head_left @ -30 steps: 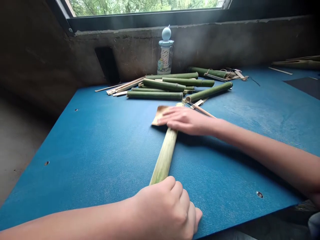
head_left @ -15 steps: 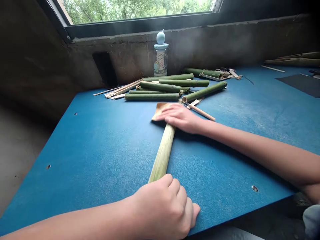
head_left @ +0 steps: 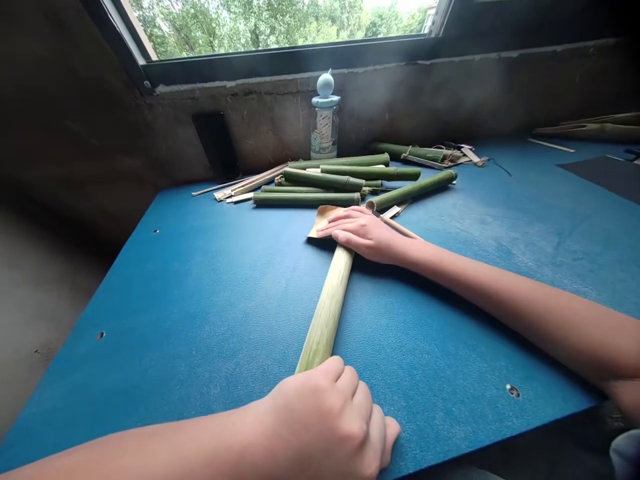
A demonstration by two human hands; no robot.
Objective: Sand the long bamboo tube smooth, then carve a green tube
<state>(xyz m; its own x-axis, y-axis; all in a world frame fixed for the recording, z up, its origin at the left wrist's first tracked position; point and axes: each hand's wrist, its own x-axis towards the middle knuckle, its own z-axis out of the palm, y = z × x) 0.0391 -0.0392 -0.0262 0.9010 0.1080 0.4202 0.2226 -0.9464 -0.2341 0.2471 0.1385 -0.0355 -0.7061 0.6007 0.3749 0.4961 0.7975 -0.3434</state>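
Observation:
A pale bamboo piece (head_left: 327, 303), its green skin mostly gone, lies lengthwise on the blue table (head_left: 210, 293). Its near end is inside my left hand (head_left: 333, 420), whose fingers are wrapped round it in a fist. At the far end my right hand (head_left: 363, 233) presses a tan sheet of sandpaper (head_left: 323, 217) over the bamboo, fingers bent across it and pointing left. The sheet's left part sticks out past my fingertips. My right hand hides the bamboo's far tip.
Several green bamboo tubes (head_left: 305, 199) lie piled behind my right hand, with split strips (head_left: 260, 180) at their left. A clear bottle with a blue lid (head_left: 325, 100) and a black phone (head_left: 216, 143) stand by the wall. A dark sheet (head_left: 605, 175) lies far right.
The whole view has shifted slightly, with things sitting a little lower in the picture. Both hands keep their hold, and the right hand stays at the bamboo's far end.

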